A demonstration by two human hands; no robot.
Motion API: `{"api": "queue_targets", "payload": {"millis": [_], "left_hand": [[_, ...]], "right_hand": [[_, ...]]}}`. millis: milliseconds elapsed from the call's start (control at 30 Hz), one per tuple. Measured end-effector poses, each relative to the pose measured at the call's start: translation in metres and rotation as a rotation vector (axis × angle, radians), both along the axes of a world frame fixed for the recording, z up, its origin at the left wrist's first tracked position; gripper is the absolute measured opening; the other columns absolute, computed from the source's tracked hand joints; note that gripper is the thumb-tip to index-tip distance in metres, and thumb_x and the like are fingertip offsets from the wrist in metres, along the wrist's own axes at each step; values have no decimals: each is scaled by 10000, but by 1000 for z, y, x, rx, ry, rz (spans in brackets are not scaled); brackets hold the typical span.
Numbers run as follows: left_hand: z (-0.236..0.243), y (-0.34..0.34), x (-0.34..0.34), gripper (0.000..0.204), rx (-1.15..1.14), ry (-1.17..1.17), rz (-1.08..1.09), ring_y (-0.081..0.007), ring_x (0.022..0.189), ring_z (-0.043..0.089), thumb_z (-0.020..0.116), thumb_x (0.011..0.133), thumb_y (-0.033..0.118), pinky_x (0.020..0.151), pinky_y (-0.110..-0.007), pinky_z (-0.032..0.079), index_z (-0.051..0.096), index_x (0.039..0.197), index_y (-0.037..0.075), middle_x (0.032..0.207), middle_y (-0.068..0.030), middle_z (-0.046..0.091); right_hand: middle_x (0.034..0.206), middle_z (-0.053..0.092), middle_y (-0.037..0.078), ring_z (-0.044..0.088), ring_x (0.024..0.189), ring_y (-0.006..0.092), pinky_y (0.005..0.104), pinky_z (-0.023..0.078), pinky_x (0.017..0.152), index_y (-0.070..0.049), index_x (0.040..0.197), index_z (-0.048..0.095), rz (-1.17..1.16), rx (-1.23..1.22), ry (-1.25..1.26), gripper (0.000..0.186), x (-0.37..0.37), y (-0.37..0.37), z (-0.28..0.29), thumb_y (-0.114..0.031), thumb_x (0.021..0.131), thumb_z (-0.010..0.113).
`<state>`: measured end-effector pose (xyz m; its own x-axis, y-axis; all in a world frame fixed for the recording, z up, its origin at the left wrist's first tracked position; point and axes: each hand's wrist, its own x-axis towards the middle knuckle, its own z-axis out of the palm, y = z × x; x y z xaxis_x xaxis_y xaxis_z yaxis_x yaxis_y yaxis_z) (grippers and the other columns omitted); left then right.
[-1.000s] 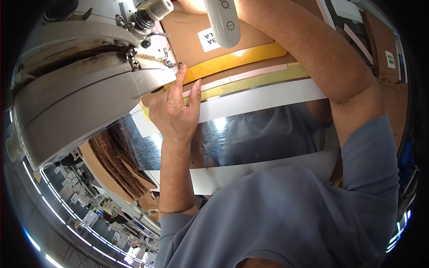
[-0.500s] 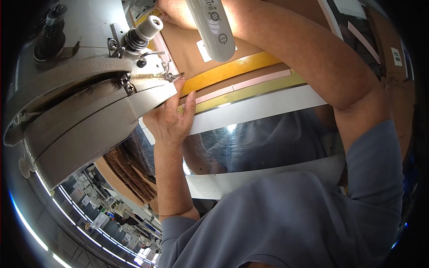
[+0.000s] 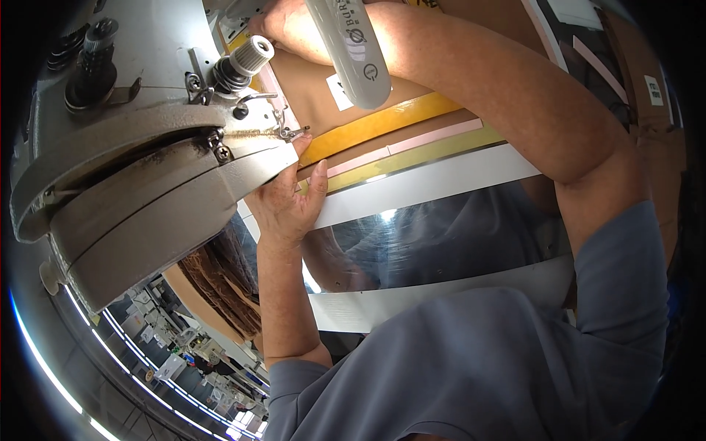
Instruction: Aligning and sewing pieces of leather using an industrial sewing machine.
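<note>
A brown flat panel lies under the head of a grey sewing machine, with a glossy yellow strip across it. My left hand rests flat at the panel's near left corner, close to the machine's needle end. Its thumb stands apart from the stretched fingers, and the machine head partly covers them. Farther off, my right hand reaches round to the panel's far left edge, beside a pink edge strip. Its fingers are mostly hidden behind the machine's tension knob.
A pale lamp arm hangs over the panel, close to my right forearm. Pink and yellow-green strips run along the near side. A shiny plate lies before my body. Brown folded material sits below the machine at left.
The whole view has shifted slightly, so the machine appears a little lower and farther right. Both hands keep nearly the same places at the panel.
</note>
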<state>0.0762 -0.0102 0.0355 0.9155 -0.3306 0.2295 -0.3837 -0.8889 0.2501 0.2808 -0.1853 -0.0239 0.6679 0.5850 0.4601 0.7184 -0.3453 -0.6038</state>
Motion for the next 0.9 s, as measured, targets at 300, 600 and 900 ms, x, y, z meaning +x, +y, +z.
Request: {"api": "queue_targets", "payload": {"millis": [300, 600, 900], "left_hand": [[-1, 2, 0, 375, -29, 39, 12, -89, 488, 368, 773, 897, 231, 503, -262, 337, 730, 1243, 94, 570, 19, 399], [-4, -1, -3, 381, -41, 28, 29, -87, 494, 375, 775, 893, 228, 510, -265, 338, 726, 1240, 79, 572, 16, 396], [1, -2, -5, 413, 18, 38, 57, -97, 505, 396, 780, 887, 244, 525, -275, 354, 727, 1262, 80, 574, 22, 384]], "right_hand": [[1073, 707, 107, 657, 1019, 224, 371, 516, 902, -38, 1014, 727, -98, -93, -279, 266, 4, 5, 7, -292, 945, 688], [1137, 723, 100, 664, 1106, 220, 376, 519, 991, -40, 1046, 745, -140, -194, -543, 289, -25, 0, 1, -304, 932, 716], [1411, 572, 116, 518, 1329, 271, 415, 408, 1150, -31, 1440, 540, 154, -466, -163, 615, -51, -28, 26, -408, 958, 609]]}}
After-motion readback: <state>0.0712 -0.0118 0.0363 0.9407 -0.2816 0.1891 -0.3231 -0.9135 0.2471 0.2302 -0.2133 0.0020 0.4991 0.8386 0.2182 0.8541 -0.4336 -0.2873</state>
